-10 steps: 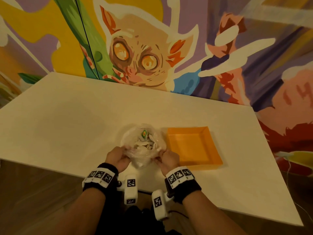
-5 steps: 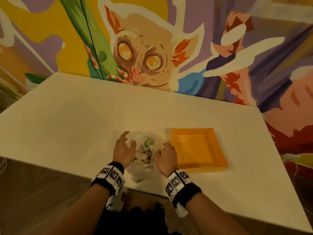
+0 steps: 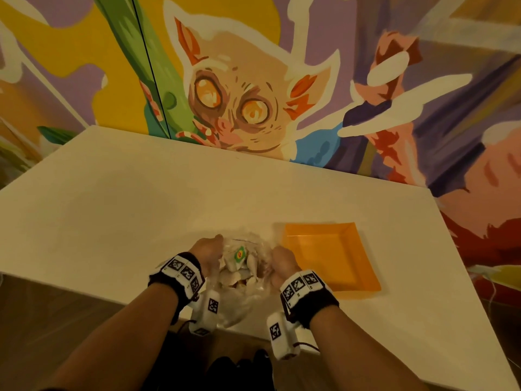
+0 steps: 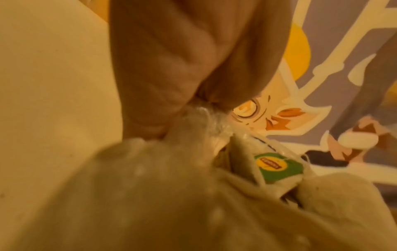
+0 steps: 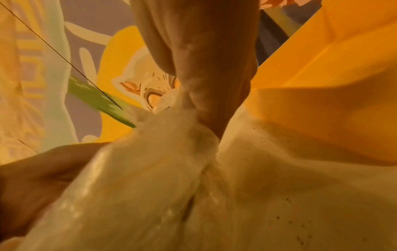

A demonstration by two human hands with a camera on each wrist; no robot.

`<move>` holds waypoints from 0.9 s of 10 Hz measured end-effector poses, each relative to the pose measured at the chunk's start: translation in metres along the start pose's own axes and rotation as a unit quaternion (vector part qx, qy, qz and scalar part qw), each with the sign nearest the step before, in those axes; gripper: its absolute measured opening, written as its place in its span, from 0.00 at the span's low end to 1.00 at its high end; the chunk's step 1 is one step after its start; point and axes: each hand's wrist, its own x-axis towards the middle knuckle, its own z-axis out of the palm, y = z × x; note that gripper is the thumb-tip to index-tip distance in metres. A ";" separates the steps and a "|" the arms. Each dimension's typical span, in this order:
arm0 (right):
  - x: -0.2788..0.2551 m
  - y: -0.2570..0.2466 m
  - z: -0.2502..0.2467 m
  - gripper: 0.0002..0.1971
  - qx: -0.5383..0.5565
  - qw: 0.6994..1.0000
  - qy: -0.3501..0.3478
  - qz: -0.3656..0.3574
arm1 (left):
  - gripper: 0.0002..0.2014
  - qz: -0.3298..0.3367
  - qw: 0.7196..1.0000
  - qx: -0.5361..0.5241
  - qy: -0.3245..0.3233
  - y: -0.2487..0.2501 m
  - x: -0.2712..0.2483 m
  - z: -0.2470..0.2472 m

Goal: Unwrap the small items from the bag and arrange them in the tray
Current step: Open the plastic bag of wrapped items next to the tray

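A clear plastic bag [image 3: 239,303] lies at the table's near edge, its mouth spread between my hands. Inside lie several pale tea bags [image 3: 234,277], one with a green and yellow tag [image 3: 239,253]. My left hand [image 3: 210,253] pinches the bag's left rim; in the left wrist view its fingers [image 4: 171,76] squeeze bunched plastic [image 4: 206,115] beside the tagged tea bag [image 4: 277,168]. My right hand [image 3: 282,263] grips the right rim, and the right wrist view shows its fingers [image 5: 214,68] clamped on gathered plastic [image 5: 171,152]. The orange tray [image 3: 328,258] sits just right of the bag.
The white table [image 3: 141,207] stretches out to the left and behind the bag. A painted mural wall [image 3: 253,94] rises along the table's far edge. The near table edge runs right under my wrists.
My hands let go of the bag half a second ago with fingers spread. Now both have curled onto its rim again, holding the mouth apart.
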 end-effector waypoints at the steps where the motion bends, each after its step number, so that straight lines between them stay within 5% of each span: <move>1: 0.004 0.002 0.005 0.14 -0.036 0.999 0.019 -0.012 | 0.18 0.144 0.967 0.207 0.025 -0.001 0.001 0.002; 2: 0.004 0.002 0.008 0.15 -0.089 0.993 0.027 -0.072 | 0.20 0.258 0.924 0.280 -0.040 -0.005 0.001 0.005; 3: -0.001 0.001 0.010 0.20 -0.109 0.986 -0.005 -0.130 | 0.17 0.266 0.898 0.349 -0.034 -0.002 0.006 0.012; 4: 0.003 0.003 0.007 0.21 -0.234 0.952 -0.002 -0.199 | 0.12 0.232 0.918 0.319 -0.049 0.005 0.010 0.019; 5: 0.005 0.000 0.003 0.13 -0.284 0.934 0.031 -0.215 | 0.18 0.152 0.931 0.315 -0.099 0.017 0.003 0.025; 7: 0.015 -0.017 0.005 0.19 -0.229 0.969 -0.008 -0.095 | 0.17 0.168 0.959 0.200 -0.111 0.018 0.001 0.018; 8: 0.024 -0.019 -0.004 0.18 -0.056 0.998 -0.018 -0.018 | 0.10 0.234 0.944 0.194 -0.131 0.017 -0.001 0.015; 9: 0.029 -0.012 0.000 0.13 -0.018 0.998 -0.051 -0.009 | 0.21 0.215 0.946 0.223 -0.101 0.018 0.010 0.017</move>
